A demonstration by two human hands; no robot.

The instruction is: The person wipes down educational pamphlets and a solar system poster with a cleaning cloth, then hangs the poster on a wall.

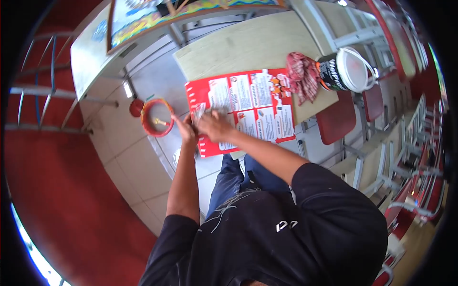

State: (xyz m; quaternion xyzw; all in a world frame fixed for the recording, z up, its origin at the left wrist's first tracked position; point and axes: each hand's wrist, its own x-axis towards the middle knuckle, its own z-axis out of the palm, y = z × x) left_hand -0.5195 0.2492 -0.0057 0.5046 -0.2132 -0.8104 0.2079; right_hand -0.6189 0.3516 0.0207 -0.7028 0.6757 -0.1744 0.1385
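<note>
A red printed board (pixel 286 114) with white text panels lies across a pale tabletop, its left end overhanging. At that left end is my left hand (pixel 186 129), fingers stretched and apart, against the board's edge. Over the board's left part my right hand (pixel 215 126) is closed, bent down towards the surface. A greyish, crumpled-looking thing (pixel 209 112) shows by its fingers; I cannot make out what it is. Just left of my left hand stands an orange-rimmed pail (pixel 144 125) with a brush (pixel 160 122) in it.
A red checked cloth (pixel 302 78) lies at the board's right end, beside a black-and-white paint bucket (pixel 350 69). Red stools (pixel 336 119) and metal-framed furniture (pixel 355 35) crowd the right. A framed colourful picture (pixel 191 16) rests at the back. Tiled floor (pixel 126 171) shows at left.
</note>
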